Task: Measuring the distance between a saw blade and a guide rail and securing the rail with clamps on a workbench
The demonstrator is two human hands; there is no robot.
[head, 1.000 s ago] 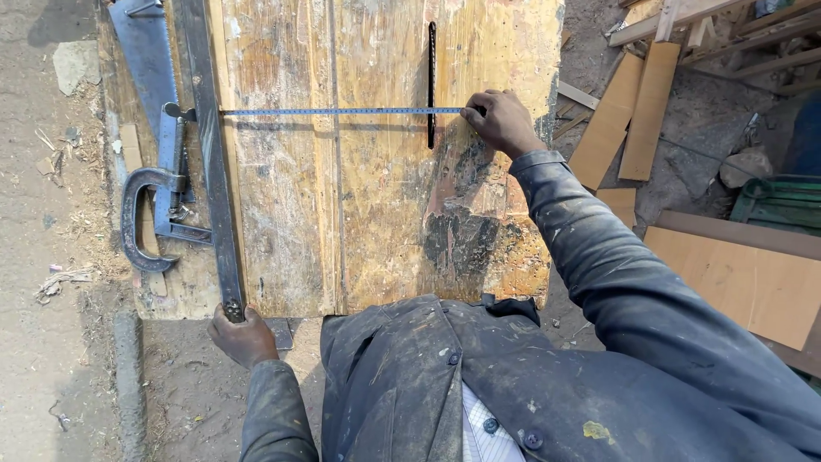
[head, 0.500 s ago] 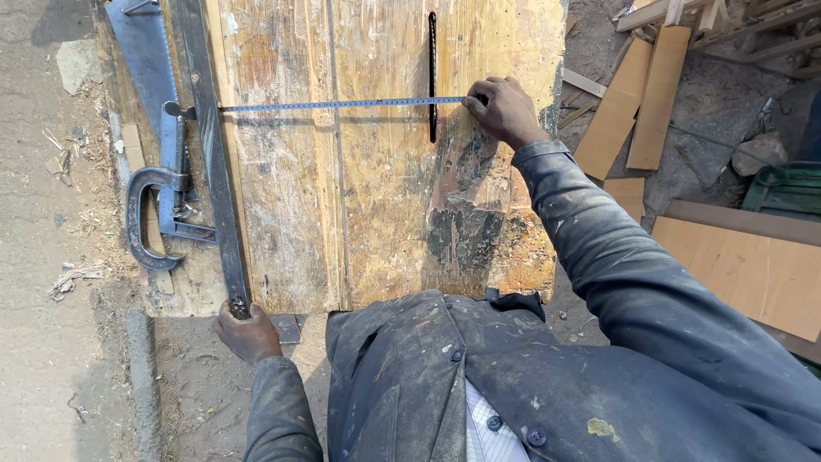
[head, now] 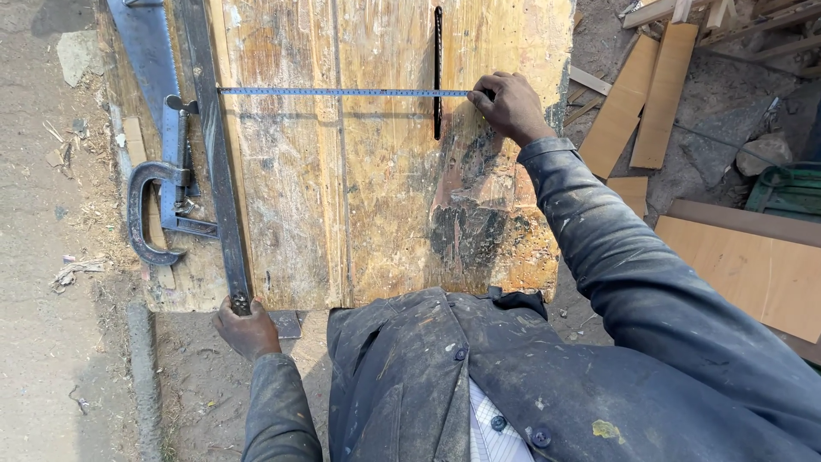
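From the head camera, the tape measure (head: 342,91) lies stretched flat across the wooden worktop (head: 376,197), reaching from the long metal bar (head: 218,162) to the saw slot (head: 438,73). The right hand (head: 510,107) pinches its end beside the slot. The left hand (head: 246,329) grips the bar's near end. I'd judge the measurement set; no mark shows yet.

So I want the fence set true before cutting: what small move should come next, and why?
Probably read the tape measure at the blade slot. The right hand pins it beside the slot, its far end meets the metal bar, and the left hand grips that bar's near end, ready to nudge it.
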